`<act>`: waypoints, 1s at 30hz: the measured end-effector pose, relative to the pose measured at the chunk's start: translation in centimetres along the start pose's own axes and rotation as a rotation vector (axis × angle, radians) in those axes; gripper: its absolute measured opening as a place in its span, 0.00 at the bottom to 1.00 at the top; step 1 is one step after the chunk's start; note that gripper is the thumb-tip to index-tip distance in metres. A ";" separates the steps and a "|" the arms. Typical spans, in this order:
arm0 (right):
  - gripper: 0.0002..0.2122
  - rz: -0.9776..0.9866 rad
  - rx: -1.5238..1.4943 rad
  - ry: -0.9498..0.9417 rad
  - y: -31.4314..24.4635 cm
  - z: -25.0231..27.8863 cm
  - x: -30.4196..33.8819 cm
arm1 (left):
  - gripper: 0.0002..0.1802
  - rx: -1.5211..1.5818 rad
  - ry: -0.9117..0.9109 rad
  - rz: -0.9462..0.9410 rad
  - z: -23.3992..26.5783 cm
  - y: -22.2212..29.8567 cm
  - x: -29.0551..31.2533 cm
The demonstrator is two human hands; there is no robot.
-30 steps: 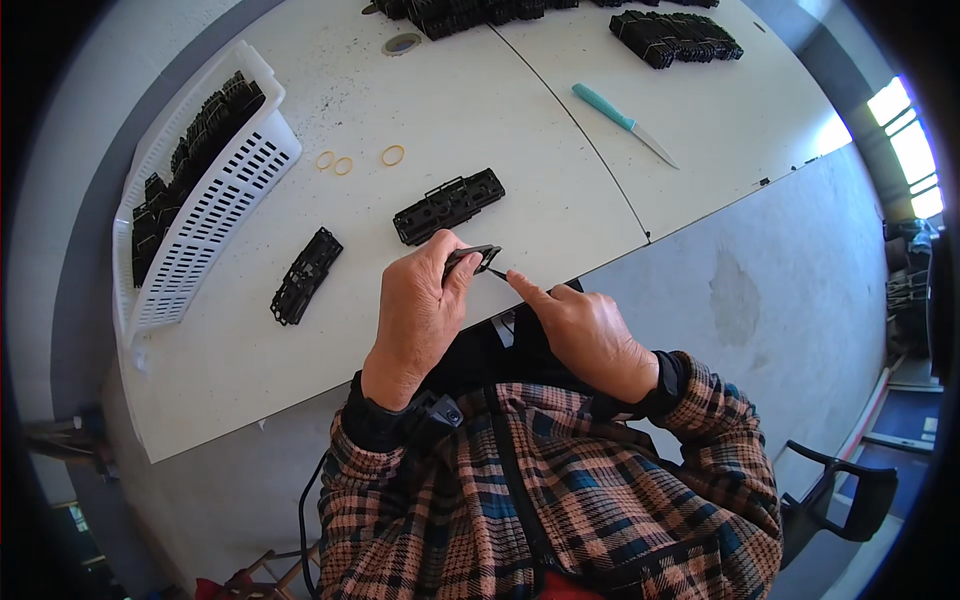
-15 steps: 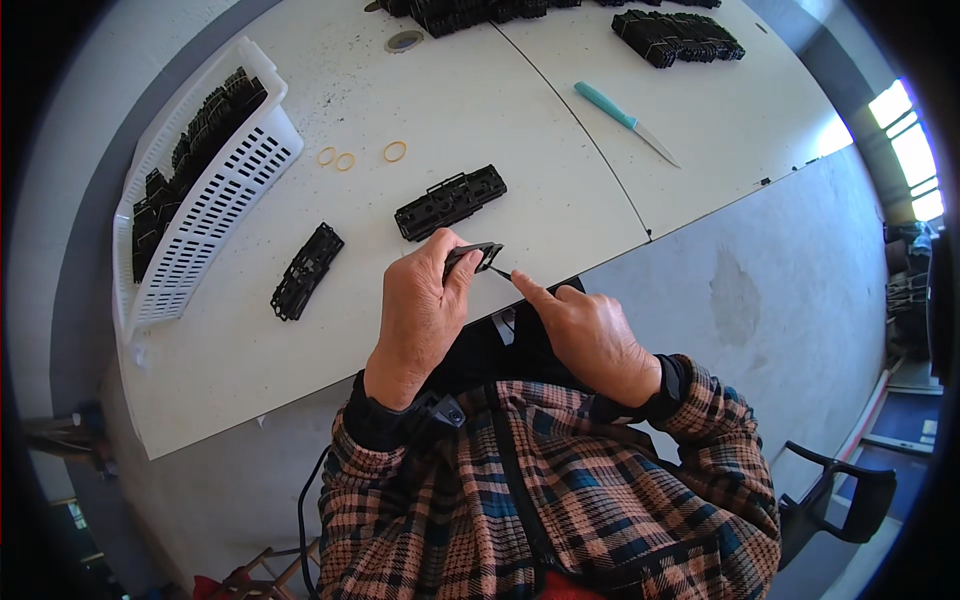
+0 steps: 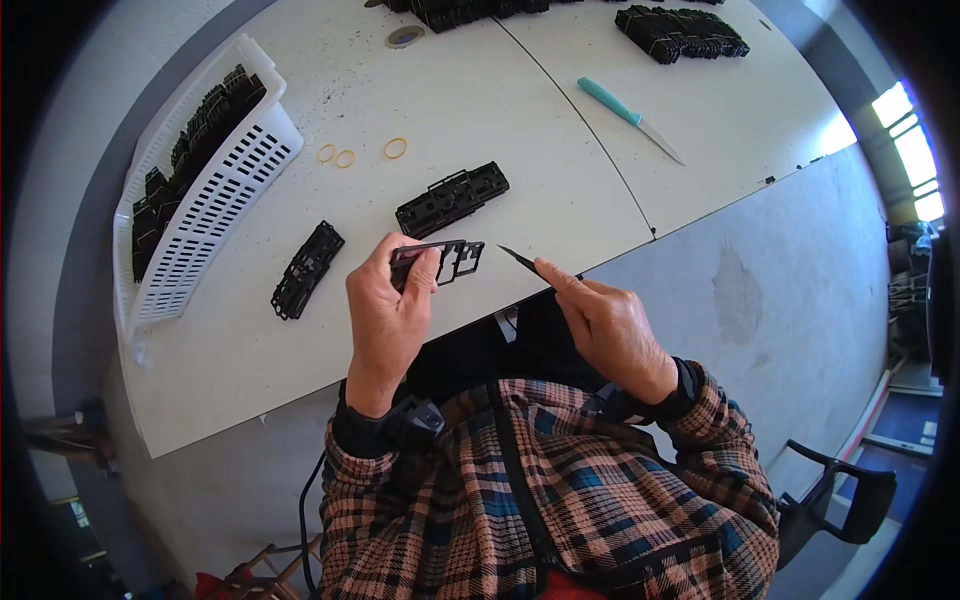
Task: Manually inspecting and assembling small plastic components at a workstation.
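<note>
My left hand [image 3: 388,318] pinches a black plastic frame [image 3: 463,262] with rectangular openings between thumb and fingers, above the table's near edge. Closed round a slim dark pointed tool [image 3: 519,258], my right hand [image 3: 610,333] is a little to the right, forefinger stretched along it. The tool's tip is apart from the frame; its exact kind is not clear. Just beyond the left hand, a stack of black plastic frames [image 3: 452,198] lies on the table. A smaller stack of black parts [image 3: 308,270] rests further left.
A white slotted basket [image 3: 215,205] full of black parts stands at the left. Yellow rubber bands [image 3: 395,149] lie near it. Farther off are a tape roll [image 3: 405,37], a turquoise-handled knife [image 3: 622,108] and bundled black parts [image 3: 682,35]. An armrest [image 3: 868,505] is lower right.
The left hand has drawn the frame left and turned it, so more of its openings show. The right hand has moved slightly right and down, parting the tool's tip from the frame.
</note>
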State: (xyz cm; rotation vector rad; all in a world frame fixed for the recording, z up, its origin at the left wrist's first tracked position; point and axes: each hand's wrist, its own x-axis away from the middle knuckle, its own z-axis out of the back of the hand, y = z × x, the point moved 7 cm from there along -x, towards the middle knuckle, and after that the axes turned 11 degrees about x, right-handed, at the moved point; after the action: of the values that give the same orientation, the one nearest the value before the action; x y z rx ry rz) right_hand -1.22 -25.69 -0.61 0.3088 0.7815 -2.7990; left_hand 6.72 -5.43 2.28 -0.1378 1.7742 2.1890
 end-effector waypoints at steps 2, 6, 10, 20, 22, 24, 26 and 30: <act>0.22 -0.002 -0.018 -0.013 -0.1 -0.1 0.0 | 0.11 -0.012 -0.018 0.015 -0.2 -0.3 -0.2; 0.23 0.008 0.022 -0.068 -0.4 -0.4 0.0 | 0.10 -0.052 -0.048 0.029 -0.6 -0.3 -0.4; 0.21 0.042 0.059 -0.128 -1.1 -1.3 -0.4 | 0.10 -0.097 -0.070 0.008 -1.1 0.0 -0.5; 0.28 0.134 0.206 -0.114 -2.7 -1.8 -0.5 | 0.08 -0.167 -0.164 0.006 -2.1 0.8 -0.5; 0.28 0.134 0.223 -0.115 -2.8 -1.9 -0.4 | 0.09 -0.165 -0.155 -0.007 -2.1 0.8 -0.3; 0.28 0.155 0.248 -0.082 -2.9 -1.9 -0.1 | 0.11 -0.165 -0.136 -0.040 -2.3 0.9 -0.2; 0.29 0.165 0.260 -0.068 -2.8 -2.1 -0.1 | 0.10 -0.173 -0.137 -0.038 -2.4 1.0 -0.3; 0.29 0.162 0.256 -0.081 -2.0 -2.6 -0.3 | 0.10 -0.190 -0.140 -0.031 -2.5 1.0 -0.3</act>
State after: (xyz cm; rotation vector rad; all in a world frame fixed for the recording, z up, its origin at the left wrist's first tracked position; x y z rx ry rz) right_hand -1.09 -22.59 -1.75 0.2838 0.3616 -2.7370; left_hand 6.38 -8.06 2.79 -0.0532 1.4795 2.2819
